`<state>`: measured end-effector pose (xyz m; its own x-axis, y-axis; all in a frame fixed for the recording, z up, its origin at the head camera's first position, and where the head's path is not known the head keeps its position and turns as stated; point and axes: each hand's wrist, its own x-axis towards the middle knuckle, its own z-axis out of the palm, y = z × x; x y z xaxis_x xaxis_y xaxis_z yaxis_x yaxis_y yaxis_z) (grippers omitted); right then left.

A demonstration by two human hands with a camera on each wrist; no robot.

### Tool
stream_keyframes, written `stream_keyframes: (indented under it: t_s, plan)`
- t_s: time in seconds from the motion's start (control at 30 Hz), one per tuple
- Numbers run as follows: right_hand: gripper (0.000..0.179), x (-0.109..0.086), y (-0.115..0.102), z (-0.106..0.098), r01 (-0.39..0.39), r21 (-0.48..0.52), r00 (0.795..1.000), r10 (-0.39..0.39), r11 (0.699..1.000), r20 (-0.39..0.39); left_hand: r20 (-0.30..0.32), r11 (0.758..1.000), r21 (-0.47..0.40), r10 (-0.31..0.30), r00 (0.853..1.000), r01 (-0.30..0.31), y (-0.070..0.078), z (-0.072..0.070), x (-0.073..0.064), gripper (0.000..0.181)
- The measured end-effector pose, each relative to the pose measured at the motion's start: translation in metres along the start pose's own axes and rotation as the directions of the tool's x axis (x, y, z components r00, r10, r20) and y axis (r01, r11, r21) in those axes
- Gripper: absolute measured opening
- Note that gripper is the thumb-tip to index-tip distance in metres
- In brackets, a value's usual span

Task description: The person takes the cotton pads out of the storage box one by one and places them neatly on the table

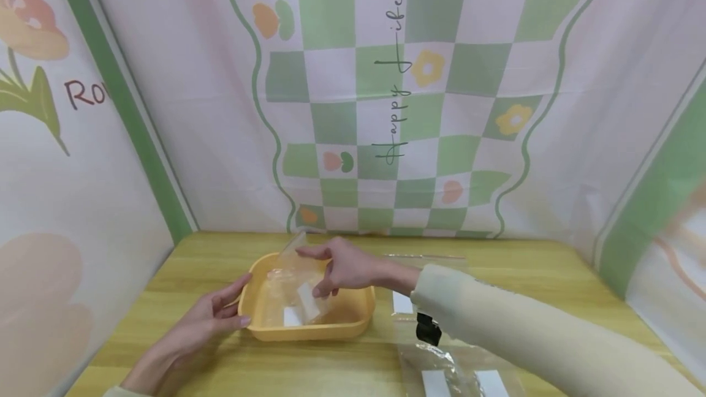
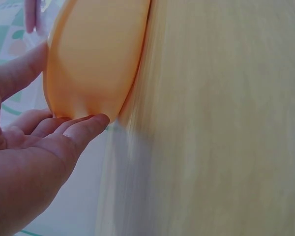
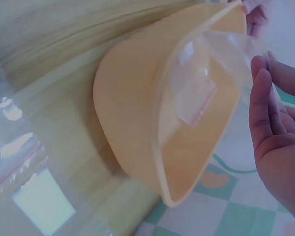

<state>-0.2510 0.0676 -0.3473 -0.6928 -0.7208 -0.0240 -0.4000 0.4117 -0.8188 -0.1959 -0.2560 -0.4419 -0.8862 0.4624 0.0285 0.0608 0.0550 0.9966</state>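
A yellow plastic basin (image 1: pixel 314 331) stands on the wooden table. My left hand (image 1: pixel 201 320) holds its left end, with thumb and fingers on the outer wall and rim; the left wrist view shows fingertips pressed against the basin's wall (image 2: pixel 96 59). Over the basin, my right hand (image 1: pixel 350 265) pinches a clear plastic bag (image 3: pixel 236 46) between thumb and fingers. That bag hangs down into the basin, where a white label (image 1: pixel 307 300) shows. A second white label (image 1: pixel 292 316) and a small clear bag with a red seal line (image 3: pixel 199 98) lie inside.
Several clear bags with white labels (image 1: pixel 436 383) lie on the table to the right, partly under the right sleeve (image 1: pixel 513 317). A black object (image 1: pixel 428 328) hangs at the right wrist. Printed cloth (image 1: pixel 380 109) walls the table's back and sides.
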Motion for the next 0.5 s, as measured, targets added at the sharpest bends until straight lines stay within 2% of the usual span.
stream_keyframes:
  t_s: [0.2, 0.5]
  plan:
    - [0.086, -0.018, -0.009, -0.013, 0.0, 0.028, 0.999, 0.001, 1.0, -0.033, -0.002, 1.0, 0.007, 0.001, 1.0, -0.001, 0.0, 0.0, -0.001, 0.091]
    - [0.085, -0.057, -0.02, -0.036, 0.016, 0.009, 0.998, -0.016, 1.0, -0.065, -0.005, 1.0, 0.005, -0.008, 1.0, 0.008, 0.001, 0.002, -0.001, 0.089]
